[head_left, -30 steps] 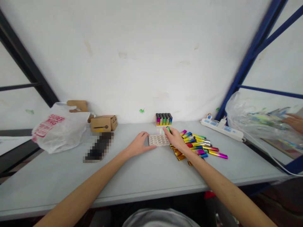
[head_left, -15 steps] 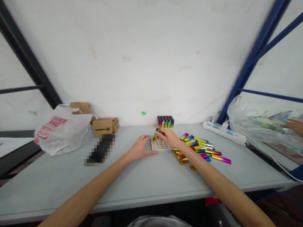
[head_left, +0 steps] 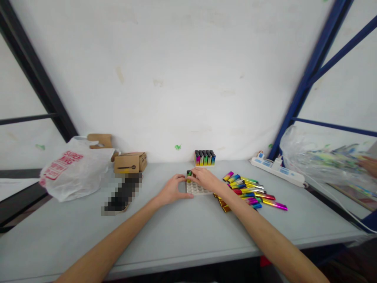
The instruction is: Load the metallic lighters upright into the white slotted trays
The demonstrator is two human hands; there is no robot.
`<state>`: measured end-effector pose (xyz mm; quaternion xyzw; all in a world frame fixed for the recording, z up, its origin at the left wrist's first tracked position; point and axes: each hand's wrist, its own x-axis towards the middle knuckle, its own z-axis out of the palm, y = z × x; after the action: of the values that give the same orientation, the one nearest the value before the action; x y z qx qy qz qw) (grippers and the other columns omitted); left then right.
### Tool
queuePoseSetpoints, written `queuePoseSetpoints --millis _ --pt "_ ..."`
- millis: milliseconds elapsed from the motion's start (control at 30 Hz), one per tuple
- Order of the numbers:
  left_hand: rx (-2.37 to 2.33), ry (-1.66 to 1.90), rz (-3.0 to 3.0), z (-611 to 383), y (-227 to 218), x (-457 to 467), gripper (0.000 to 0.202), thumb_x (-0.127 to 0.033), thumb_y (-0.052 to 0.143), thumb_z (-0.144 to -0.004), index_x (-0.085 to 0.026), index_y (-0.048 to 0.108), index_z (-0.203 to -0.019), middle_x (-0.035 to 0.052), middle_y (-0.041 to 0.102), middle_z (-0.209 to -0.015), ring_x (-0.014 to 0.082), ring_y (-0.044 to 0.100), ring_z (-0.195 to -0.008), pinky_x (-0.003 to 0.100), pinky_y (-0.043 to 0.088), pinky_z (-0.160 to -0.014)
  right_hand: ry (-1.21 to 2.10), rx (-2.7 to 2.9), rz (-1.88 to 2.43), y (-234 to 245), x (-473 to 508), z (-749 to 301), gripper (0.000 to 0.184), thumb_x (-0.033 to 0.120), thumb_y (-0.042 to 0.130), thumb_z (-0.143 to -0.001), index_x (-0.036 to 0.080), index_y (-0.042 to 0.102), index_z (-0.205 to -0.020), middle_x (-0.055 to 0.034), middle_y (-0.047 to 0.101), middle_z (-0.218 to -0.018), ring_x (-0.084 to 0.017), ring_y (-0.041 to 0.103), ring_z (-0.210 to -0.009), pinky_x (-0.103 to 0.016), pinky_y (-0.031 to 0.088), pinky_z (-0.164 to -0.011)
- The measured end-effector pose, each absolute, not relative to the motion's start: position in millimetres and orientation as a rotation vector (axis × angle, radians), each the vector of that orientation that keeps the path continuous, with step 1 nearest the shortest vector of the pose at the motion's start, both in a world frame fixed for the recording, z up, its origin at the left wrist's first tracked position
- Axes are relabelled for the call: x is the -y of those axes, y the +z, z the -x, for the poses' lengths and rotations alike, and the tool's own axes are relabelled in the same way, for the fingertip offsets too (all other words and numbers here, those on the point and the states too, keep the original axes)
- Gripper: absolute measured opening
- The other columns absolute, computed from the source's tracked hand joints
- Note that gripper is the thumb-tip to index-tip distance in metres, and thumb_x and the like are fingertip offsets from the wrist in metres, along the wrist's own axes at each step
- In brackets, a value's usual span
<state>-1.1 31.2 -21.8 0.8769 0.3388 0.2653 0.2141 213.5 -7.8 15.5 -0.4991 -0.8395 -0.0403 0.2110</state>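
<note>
A pale tray with rows of round holes (head_left: 198, 189) lies on the table in front of me. My left hand (head_left: 173, 190) curves round its left end, thumb at the front corner and fingers at the back corner. Between the fingers of my right hand (head_left: 206, 179) is a lighter (head_left: 189, 175) with a black top and a green-gold body. It stands upright at the tray's far left corner; whether its foot sits in a hole is hidden. Right of the tray, a loose pile of shiny multicoloured lighters (head_left: 249, 188) lies partly under my right forearm.
Against the wall stands a block of upright lighters (head_left: 205, 158). On the left are a white plastic bag (head_left: 73, 169), a cardboard box (head_left: 129, 163) and a pixelated dark object (head_left: 123, 193). A power strip (head_left: 278, 171) lies right; beyond it, another person's hand (head_left: 369, 165) is near clear plastic.
My right hand has moved slightly left with the lighter, which has gone from tilted to upright at the tray's far left corner. My left hand keeps its place at the tray.
</note>
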Motion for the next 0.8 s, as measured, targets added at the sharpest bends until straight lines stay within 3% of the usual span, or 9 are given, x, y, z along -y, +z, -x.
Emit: queuePoseSetpoints --millis 133,300,500,667,800 --pt "-0.912 0.753 -2.46 2.4 -19.5 -31.2 0.072 -0.069 0.085 -0.064 -0.022 0.074 -0.117 0.0127 0.068 -0.13 0.0359 0.064 -0.122 0.051 0.048 -0.112 -0.007 2.244 1.373 25.9 15.7 -249.1 0.034 0.045 0.057 -0.103 0.016 0.069 -0.117 -0.0105 0.074 -0.1 -0.023 0.068 -0.095 -0.034 0.05 -0.087" --pt "-0.893 0.726 -2.493 4.2 -14.9 -29.9 0.07 -0.068 0.082 -0.069 -0.024 0.073 -0.122 0.0111 0.066 -0.132 0.0339 0.064 -0.124 0.047 0.048 -0.113 0.15 2.157 1.633 31.6 30.0 -336.6 0.02 0.023 0.066 -0.093 0.016 0.078 -0.108 -0.0135 0.078 -0.108 -0.026 0.072 -0.096 -0.039 0.053 -0.093" --pt "-0.914 0.711 -2.517 4.6 -15.6 -29.6 0.069 -0.067 0.08 -0.072 -0.022 0.071 -0.124 0.0125 0.064 -0.136 0.0339 0.062 -0.126 0.047 0.046 -0.115 0.398 2.035 1.738 16.1 31.2 -385.0 0.023 0.02 0.079 -0.072 0.021 0.083 -0.095 -0.0107 0.08 -0.106 -0.03 0.073 -0.097 -0.04 0.055 -0.092" --pt "-0.896 0.708 -2.532 4.9 -16.4 -29.9 0.069 -0.068 0.079 -0.074 -0.023 0.07 -0.124 0.0113 0.065 -0.134 0.0333 0.063 -0.125 0.046 0.048 -0.114 0.403 2.055 1.686 12.4 24.3 -376.2 0.019 0.035 0.076 -0.078 0.019 0.081 -0.087 -0.0077 0.079 -0.085 -0.025 0.069 -0.078 -0.035 0.055 -0.079" --pt "-0.898 0.711 -2.535 4.0 -15.1 -29.0 0.068 -0.068 0.079 -0.073 -0.022 0.07 -0.123 0.011 0.065 -0.132 0.0332 0.063 -0.124 0.045 0.048 -0.113 0.244 1.971 1.549 23.3 29.9 -361.0 0.033 0.046 0.063 -0.091 0.019 0.078 -0.103 -0.0083 0.078 -0.092 -0.022 0.067 -0.077 -0.032 0.052 -0.077"
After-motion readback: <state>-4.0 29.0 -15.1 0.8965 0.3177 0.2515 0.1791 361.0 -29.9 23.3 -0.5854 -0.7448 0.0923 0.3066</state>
